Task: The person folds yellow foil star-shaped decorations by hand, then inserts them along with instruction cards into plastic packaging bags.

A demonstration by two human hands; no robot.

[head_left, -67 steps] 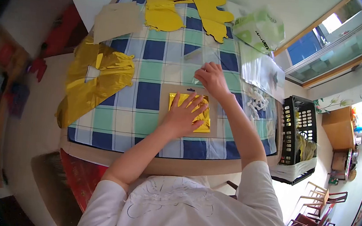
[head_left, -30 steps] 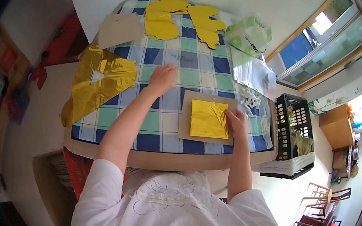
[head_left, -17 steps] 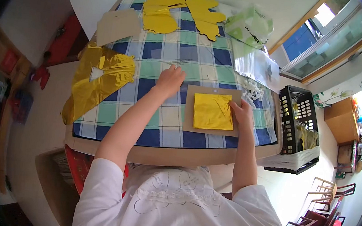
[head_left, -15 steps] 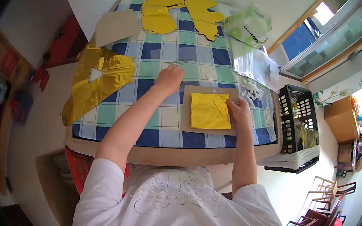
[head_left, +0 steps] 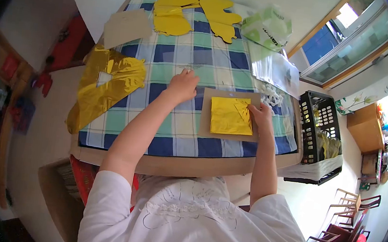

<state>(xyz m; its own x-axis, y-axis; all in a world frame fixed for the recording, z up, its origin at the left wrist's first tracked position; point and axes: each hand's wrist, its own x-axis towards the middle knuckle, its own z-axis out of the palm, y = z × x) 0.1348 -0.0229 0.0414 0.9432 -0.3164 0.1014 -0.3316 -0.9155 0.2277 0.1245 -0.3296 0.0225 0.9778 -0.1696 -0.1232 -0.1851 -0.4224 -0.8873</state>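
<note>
My right hand [head_left: 263, 118] grips the right edge of a brown cardboard sheet [head_left: 206, 117], thumb on top. On that sheet lies a folded square of shiny gold foil [head_left: 230, 117], creased at its upper right corner and touched by the thumb. My left hand [head_left: 183, 85] is over the checked cloth, its fingers curled together beside several thin, dark, wire-like pieces [head_left: 191, 66]. Whatever those fingers hold is too small to make out.
Larger gold foil [head_left: 109, 76] and cardboard [head_left: 127, 29] lie left; yellow cut-out shapes [head_left: 174, 15] lie at the back. On the right are a green-white bag [head_left: 267, 28], clear plastic sleeves [head_left: 277, 73], white string [head_left: 271, 96] and a black crate [head_left: 313, 129].
The cardboard with the folded gold foil has shifted slightly right and away from me, my right hand moving with it. My left hand has barely moved.
</note>
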